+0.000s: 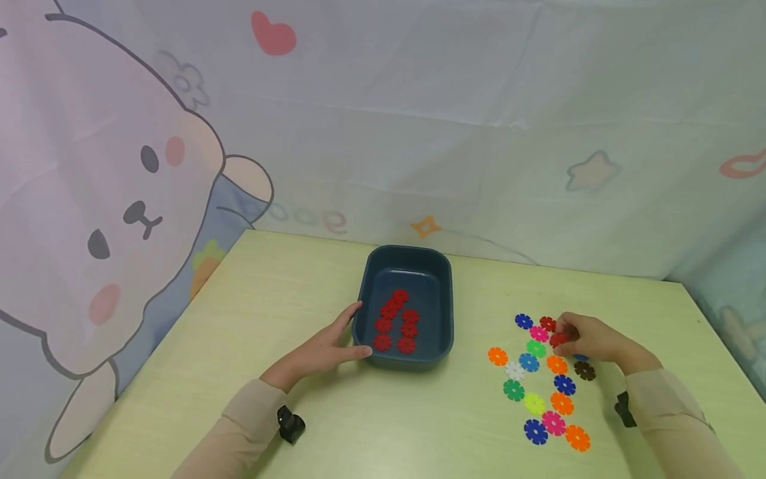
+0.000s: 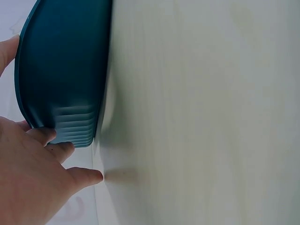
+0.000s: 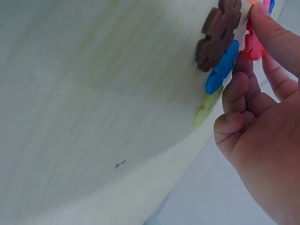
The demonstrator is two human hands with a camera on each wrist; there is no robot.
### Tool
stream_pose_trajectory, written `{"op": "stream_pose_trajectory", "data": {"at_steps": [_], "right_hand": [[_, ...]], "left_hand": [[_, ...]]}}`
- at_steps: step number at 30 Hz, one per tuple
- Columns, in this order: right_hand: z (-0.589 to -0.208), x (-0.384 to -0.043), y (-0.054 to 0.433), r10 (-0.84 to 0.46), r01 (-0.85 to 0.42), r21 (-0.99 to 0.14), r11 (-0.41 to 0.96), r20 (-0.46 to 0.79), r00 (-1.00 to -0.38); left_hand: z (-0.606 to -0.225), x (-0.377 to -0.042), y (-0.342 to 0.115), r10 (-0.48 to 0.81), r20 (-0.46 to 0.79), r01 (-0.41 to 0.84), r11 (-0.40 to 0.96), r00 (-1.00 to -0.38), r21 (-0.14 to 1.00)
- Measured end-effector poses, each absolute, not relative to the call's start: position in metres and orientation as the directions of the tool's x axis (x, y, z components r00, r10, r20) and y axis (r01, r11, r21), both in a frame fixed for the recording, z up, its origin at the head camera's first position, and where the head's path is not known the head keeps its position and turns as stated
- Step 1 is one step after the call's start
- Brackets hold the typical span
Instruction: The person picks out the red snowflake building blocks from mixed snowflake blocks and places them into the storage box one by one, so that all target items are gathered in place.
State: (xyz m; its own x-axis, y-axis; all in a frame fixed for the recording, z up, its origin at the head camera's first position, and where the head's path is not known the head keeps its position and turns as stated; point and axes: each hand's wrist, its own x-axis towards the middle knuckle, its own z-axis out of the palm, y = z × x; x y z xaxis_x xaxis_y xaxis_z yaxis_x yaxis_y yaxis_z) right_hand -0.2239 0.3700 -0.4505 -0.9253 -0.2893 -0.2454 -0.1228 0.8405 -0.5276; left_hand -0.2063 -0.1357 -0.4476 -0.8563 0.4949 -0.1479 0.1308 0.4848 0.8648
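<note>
My left hand [image 1: 326, 347] rests at the near left corner of a dark blue rectangular tray [image 1: 444, 313], thumb and fingers spread and touching its side. In the left wrist view, fingers [image 2: 61, 152] lie against the tray's ribbed outer wall [image 2: 75, 124]. Several red notched discs [image 1: 383, 325] lie inside the tray. Over the far part of a group of colourful discs on the right, my right hand [image 1: 598, 340] pinches a red notched disc [image 3: 253, 42] between thumb and fingers. Beside those fingers lie a brown disc [image 3: 219, 35], a blue disc [image 3: 222, 66] and a yellow disc [image 3: 207, 107].
Another red disc [image 1: 547, 324] lies just left of the right hand, near a pink disc [image 1: 539, 334]. Orange, green, white and blue discs spread toward the near edge of the pale wooden table [image 1: 419, 426]. A printed cloth [image 1: 383, 133] hangs behind the table.
</note>
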Motion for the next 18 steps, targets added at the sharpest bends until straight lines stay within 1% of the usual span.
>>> {"op": "stream_pose_trajectory", "data": {"at_steps": [10,18], "right_hand": [[-0.4534,-0.2185,0.3733,-0.287,-0.136,-0.531,0.837,-0.214,-0.934],[-0.4517,-0.2193,0.3714,-0.285,-0.147,-0.506,0.850,-0.205,-0.936]], "left_hand": [[-0.4495,-0.2063,-0.1347,0.494,-0.156,0.121,0.484,-0.855,0.867],[-0.4497,-0.2066,-0.1347,0.494,-0.155,0.123,0.485,-0.856,0.865]]}}
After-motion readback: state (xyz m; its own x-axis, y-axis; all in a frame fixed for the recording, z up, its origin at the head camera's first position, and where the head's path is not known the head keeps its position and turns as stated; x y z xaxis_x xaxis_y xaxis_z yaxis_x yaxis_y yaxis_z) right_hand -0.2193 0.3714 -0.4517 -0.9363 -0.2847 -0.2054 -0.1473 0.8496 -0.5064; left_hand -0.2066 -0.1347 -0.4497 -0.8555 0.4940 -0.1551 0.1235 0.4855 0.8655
